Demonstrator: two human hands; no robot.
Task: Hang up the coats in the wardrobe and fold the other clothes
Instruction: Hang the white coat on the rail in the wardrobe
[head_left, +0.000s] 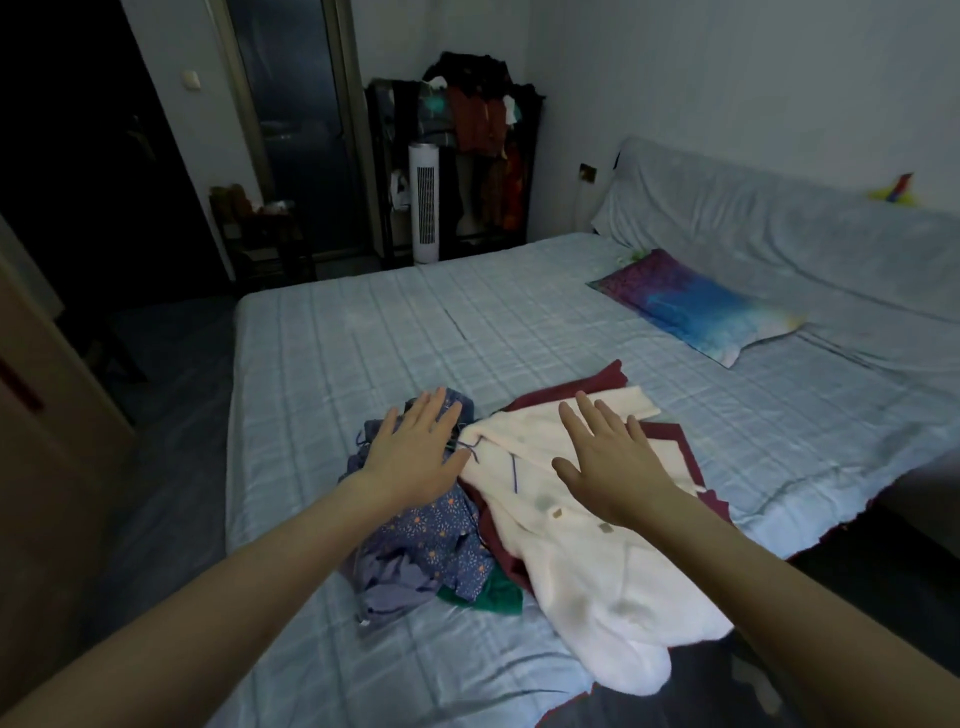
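Both hands are spread flat with straight fingers and hold nothing. The right hand (602, 462) lies over the white coat (582, 540), whose long axis runs from that hand back toward the person. The left hand (415, 452) is over the blue clothes (431, 540), just beside the coat.

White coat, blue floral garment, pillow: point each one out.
white coat (582, 561), head view, on its front below the buttons.
blue floral garment (431, 540), head view, on its patterned middle.
pillow (696, 304), head view, on its blue centre.
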